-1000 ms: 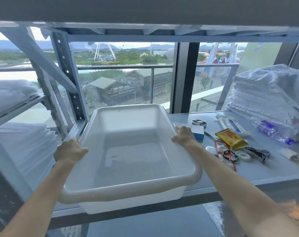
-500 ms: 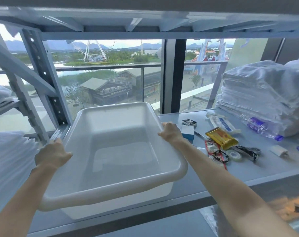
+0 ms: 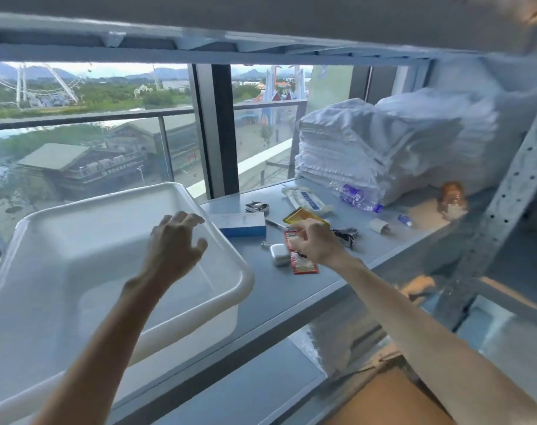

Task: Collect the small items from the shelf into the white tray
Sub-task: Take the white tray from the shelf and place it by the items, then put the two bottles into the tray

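Note:
The white tray [image 3: 236, 289] rests empty on the left part of the grey shelf [image 3: 295, 297]. My left hand [image 3: 175, 243] hovers over the tray's right side with fingers spread, holding nothing. My right hand [image 3: 318, 245] reaches down onto the small items, fingertips bunched on the red packet [image 3: 305, 265]; what they pinch is hidden. Around it lie a white earbud case [image 3: 280, 254], a blue and white box [image 3: 242, 224], a yellow packet [image 3: 299, 214], a black and white hair tie [image 3: 348, 234] and a metal clip [image 3: 256, 207].
Further right lie a white tube packet [image 3: 307, 199], a plastic bottle [image 3: 357, 197], a small white roll [image 3: 379, 226] and an amber jar [image 3: 451, 199]. Folded white towels [image 3: 384, 142] are stacked at the back right. A perforated steel upright [image 3: 512, 185] stands at the right; another shelf runs overhead.
Both hands have let go of the tray's rim, and the tray now sits on the shelf. My right hand moved right onto the small items; my left hand moved over the tray.

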Action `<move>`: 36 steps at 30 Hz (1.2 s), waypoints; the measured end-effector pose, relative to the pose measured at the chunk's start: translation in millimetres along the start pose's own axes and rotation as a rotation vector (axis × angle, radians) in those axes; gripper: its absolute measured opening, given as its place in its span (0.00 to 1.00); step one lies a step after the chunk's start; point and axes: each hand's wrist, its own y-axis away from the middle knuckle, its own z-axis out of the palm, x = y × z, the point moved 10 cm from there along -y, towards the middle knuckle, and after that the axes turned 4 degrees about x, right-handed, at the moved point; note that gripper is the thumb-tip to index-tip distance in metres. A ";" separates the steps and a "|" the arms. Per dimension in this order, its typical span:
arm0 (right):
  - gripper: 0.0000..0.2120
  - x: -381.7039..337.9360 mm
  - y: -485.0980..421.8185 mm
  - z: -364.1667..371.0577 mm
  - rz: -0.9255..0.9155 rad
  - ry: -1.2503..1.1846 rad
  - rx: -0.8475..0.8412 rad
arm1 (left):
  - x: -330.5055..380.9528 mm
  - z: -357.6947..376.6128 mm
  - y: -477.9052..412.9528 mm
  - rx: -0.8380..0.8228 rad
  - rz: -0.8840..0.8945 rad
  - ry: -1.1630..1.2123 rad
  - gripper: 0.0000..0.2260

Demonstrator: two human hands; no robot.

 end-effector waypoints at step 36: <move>0.20 530.2 -27.7 -258.0 0.234 0.343 0.006 | 497.6 433.4 -105.3 -0.417 0.445 0.074 0.19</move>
